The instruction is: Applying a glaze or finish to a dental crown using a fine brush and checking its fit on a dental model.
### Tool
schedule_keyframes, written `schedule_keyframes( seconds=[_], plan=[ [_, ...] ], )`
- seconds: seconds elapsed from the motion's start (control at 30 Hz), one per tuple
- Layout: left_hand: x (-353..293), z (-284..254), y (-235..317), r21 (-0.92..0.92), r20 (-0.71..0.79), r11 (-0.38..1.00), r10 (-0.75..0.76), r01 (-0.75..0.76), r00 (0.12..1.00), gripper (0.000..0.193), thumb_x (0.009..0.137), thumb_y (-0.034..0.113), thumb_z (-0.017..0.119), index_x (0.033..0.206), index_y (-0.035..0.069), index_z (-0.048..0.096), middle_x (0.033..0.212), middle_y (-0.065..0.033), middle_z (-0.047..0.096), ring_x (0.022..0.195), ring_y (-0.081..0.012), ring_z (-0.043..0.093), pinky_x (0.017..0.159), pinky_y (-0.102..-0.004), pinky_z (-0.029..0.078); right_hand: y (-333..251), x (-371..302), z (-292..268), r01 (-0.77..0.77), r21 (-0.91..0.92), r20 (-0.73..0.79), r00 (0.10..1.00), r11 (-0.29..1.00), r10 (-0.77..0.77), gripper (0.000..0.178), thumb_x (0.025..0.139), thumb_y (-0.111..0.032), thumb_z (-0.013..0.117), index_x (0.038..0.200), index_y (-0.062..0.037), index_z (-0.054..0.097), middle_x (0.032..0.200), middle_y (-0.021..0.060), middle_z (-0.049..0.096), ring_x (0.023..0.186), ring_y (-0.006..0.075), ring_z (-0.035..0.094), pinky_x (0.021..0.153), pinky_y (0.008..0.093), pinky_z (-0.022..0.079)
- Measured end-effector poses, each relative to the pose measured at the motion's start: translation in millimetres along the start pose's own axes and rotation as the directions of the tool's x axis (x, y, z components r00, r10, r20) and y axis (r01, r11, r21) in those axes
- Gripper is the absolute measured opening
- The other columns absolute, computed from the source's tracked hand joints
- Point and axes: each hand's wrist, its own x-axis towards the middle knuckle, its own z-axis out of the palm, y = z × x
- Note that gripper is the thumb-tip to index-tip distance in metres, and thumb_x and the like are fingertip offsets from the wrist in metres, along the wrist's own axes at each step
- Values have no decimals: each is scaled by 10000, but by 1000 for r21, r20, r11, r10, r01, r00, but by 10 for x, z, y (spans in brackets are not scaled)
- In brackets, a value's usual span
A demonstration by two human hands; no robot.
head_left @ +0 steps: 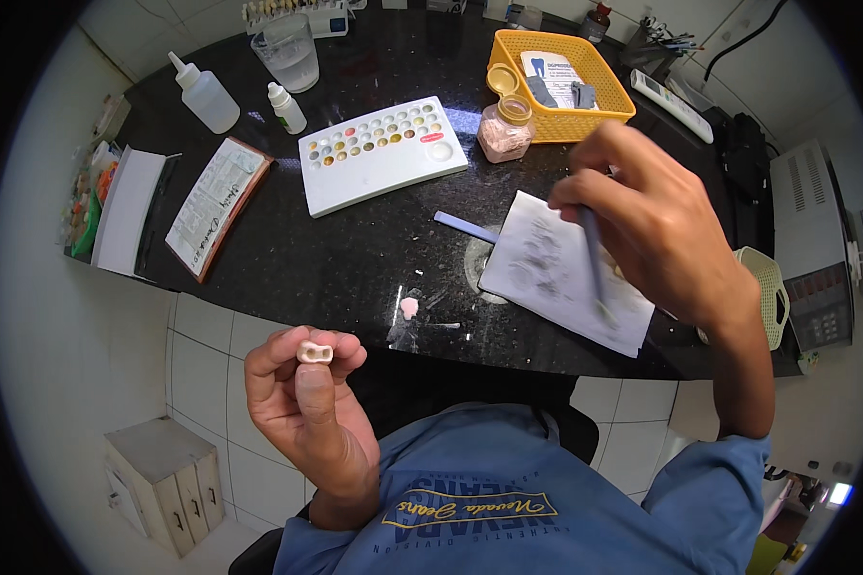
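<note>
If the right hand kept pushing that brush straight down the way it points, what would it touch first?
Most likely the white paper sheet on the black counter: the right hand holds a thin brush with its tip just over the smudged paper, though the gap is hard to judge.

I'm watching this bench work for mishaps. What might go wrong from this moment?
1. The left hand pinches the small tooth-shaped piece by its fingertips, out past the counter edge; a slip would likely drop it to the floor.
2. The right hand works a brush over the smudged paper, which overhangs the counter and might slide.
3. The open jar of pink powder could tip.
</note>
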Motion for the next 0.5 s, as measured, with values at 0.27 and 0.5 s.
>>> schedule_keyframes(
  seconds=[0.27,0.5],
  plan=[
    [-70,-125,109,3,-84,1000,-10,10,996,215,919,90,512,1117,7,513,983,-73,554,868,-129,563,760,-240,494,189,62,383,103,-254,102,992,962,-79,180,819,-152,572,892,12,582,858,134,569,676,270,612,580,359,512],
    [-57,-78,14,-10,-237,997,-77,77,968,193,907,89,510,1086,18,513,910,-73,519,788,-119,516,678,-221,455,-1065,-258,179,344,939,-344,939,-9,-4,632,944,-538,300,685,-3,514,689,172,530,570,282,550,444,330,442]
  ],
)
